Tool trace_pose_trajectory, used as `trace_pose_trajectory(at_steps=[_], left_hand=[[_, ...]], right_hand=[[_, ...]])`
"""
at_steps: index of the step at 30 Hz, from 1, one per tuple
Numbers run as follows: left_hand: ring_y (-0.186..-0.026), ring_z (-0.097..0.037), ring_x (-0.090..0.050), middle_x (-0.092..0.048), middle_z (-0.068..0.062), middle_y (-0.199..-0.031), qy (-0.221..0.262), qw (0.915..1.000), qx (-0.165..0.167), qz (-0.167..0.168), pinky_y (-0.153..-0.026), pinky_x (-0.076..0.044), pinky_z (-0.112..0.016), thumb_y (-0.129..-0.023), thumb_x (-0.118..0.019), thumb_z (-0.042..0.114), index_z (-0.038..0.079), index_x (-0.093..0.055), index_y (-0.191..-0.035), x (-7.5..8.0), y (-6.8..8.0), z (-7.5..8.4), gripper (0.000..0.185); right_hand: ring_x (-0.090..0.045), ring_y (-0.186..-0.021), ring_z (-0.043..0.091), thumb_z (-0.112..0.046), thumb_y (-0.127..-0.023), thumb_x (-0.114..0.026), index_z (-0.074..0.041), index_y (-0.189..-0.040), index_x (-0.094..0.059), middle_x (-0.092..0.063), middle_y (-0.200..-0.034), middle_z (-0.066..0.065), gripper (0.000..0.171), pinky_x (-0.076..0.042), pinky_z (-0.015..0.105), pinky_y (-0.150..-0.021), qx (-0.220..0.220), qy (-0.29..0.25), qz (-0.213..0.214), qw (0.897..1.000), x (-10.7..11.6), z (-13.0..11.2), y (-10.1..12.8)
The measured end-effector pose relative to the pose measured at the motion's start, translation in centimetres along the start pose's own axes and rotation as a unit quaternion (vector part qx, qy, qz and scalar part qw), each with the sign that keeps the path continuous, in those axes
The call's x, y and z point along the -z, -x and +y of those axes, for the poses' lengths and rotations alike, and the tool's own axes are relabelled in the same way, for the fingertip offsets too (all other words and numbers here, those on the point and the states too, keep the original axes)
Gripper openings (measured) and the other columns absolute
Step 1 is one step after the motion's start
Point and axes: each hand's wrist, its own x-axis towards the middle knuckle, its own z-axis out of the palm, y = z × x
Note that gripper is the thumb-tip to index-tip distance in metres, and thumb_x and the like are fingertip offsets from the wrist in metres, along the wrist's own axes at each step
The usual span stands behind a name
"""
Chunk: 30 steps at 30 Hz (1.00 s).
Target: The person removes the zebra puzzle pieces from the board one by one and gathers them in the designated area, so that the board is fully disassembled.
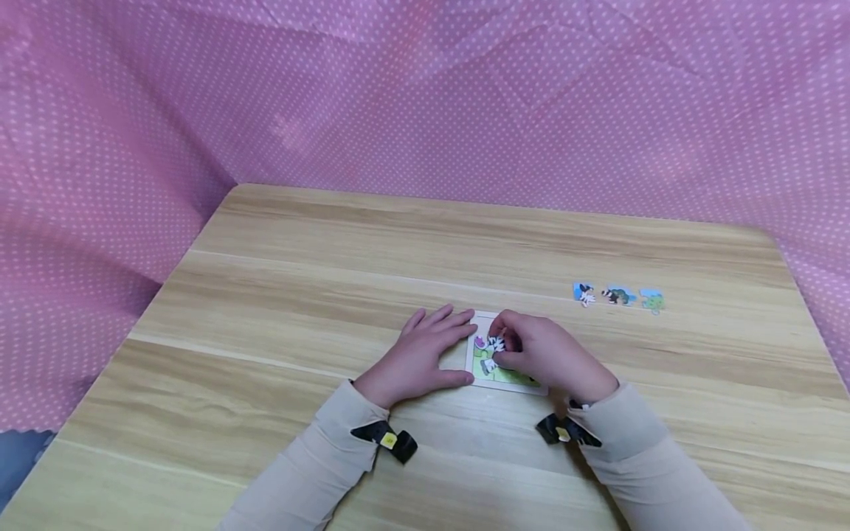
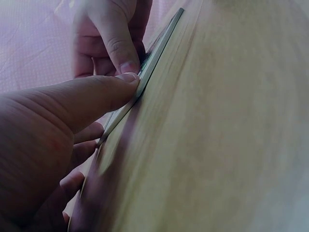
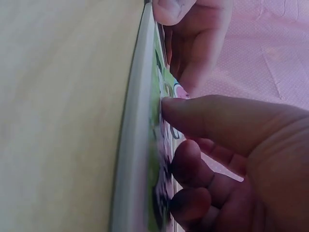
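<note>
Head view shows a wooden counter (image 1: pixel 265 295) against a pink dotted cloth backdrop (image 1: pixel 425 96), with a small puzzle board (image 1: pixel 505 377) lying flat near the counter's near edge, about midway along it. Left hand (image 1: pixel 421 354) rests flat on the counter just beside the board's left edge, fingers straight and spread, the thumb touching that edge; the left wrist view shows the thumb tip (image 2: pixel 126 77) pressed against the thin rim of the board (image 2: pixel 154 53). Right hand (image 1: pixel 544 354) lies over the board with its fingers curled, pinching a black-and-white puzzle piece (image 1: pixel 495 344) down onto the green picture. From the right wrist view, the right thumb (image 3: pixel 203 116) presses on the board's printed face (image 3: pixel 157 145), the other fingers bent beside it. Three loose pieces (image 1: pixel 617 296) sit in a row well apart, toward the counter's right edge. Both forearms wear beige sleeves (image 1: pixel 319 457).
</note>
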Motion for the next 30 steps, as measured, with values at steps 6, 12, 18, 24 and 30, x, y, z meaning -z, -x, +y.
trace_pose_trajectory(at_steps=[6, 12, 18, 24, 30], left_hand=[[-0.153, -0.021, -0.016, -0.03, 0.008, -0.163, 0.0, 1.0, 0.004, -0.002, -0.122, -0.002, -0.051, -0.087, -0.075, 0.049, 0.018, -0.048, -0.151, -0.19, -0.09, -0.16, 0.075], [-0.153, -0.02, -0.015, -0.03, 0.01, -0.163, -0.001, 1.0, 0.006, -0.003, -0.122, -0.002, -0.05, -0.087, -0.074, 0.049, 0.019, -0.048, -0.151, -0.22, -0.11, -0.18, 0.075], [-0.153, -0.019, -0.015, -0.03, 0.01, -0.163, -0.003, 1.0, 0.007, -0.002, -0.122, -0.002, -0.05, -0.087, -0.074, 0.05, 0.019, -0.047, -0.151, -0.23, -0.07, -0.21, 0.076], [-0.153, -0.018, -0.014, -0.03, 0.011, -0.163, -0.003, 1.0, 0.007, -0.002, -0.122, -0.002, -0.05, -0.087, -0.074, 0.05, 0.02, -0.047, -0.152, -0.32, -0.07, -0.26, 0.076], [-0.154, -0.019, -0.013, -0.028, 0.011, -0.163, -0.005, 0.9999, 0.009, -0.006, -0.122, -0.001, -0.05, -0.088, -0.073, 0.05, 0.021, -0.046, -0.152, -0.32, -0.14, -0.24, 0.075]], right_hand=[[-0.056, -0.08, 0.015, -0.008, -0.085, -0.076, -0.014, -0.106, -0.068, -0.062, -0.089, -0.003, 0.023, -0.048, 0.034, -0.074, -0.007, -0.031, 0.006, 0.999, 0.15, -0.04, 0.04], [-0.059, -0.082, 0.014, -0.006, -0.088, -0.073, -0.013, -0.11, -0.071, -0.067, -0.093, -0.004, 0.023, -0.05, 0.035, -0.077, -0.018, -0.035, 0.005, 0.999, 0.3, -0.16, 0.2], [-0.06, -0.081, 0.013, -0.005, -0.087, -0.072, -0.01, -0.111, -0.072, -0.068, -0.092, -0.005, 0.024, -0.052, 0.034, -0.075, -0.014, -0.017, 0.011, 1.0, 0.32, -0.32, 0.17], [-0.057, -0.075, 0.013, -0.004, -0.084, -0.073, -0.01, -0.115, -0.069, -0.064, -0.084, -0.006, 0.032, -0.049, 0.032, -0.07, -0.005, -0.018, 0.021, 1.0, 0.27, -0.36, 0.1], [-0.058, -0.075, 0.015, -0.005, -0.085, -0.074, -0.014, -0.117, -0.066, -0.064, -0.088, -0.005, 0.035, -0.05, 0.032, -0.066, -0.02, -0.038, 0.021, 0.999, 0.38, -0.09, 0.34]])
